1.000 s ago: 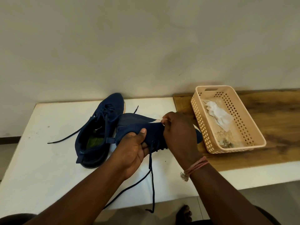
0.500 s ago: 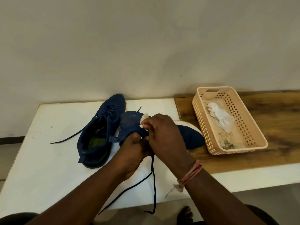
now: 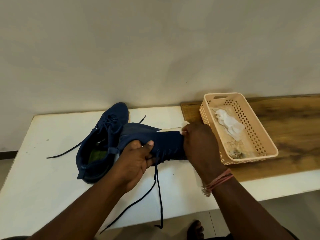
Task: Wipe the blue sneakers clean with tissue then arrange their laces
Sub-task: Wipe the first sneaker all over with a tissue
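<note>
The left hand is gripping the heel end of 1 blue sneaker above the white table, thumb curled over the upper, laces dangling past the table edge. The right hand is pinching a tissue against the toe, fingers curled round it. The 2nd sneaker is lying just beside, near the basket.

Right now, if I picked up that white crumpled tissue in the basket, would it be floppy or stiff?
Probably floppy: the crumpled tissue lies in soft, uneven folds on the floor of the basket. It looks thin, so likely very light and easy to tear. It shouldn't roll or slide, since it lies flat and wrinkled.
</note>
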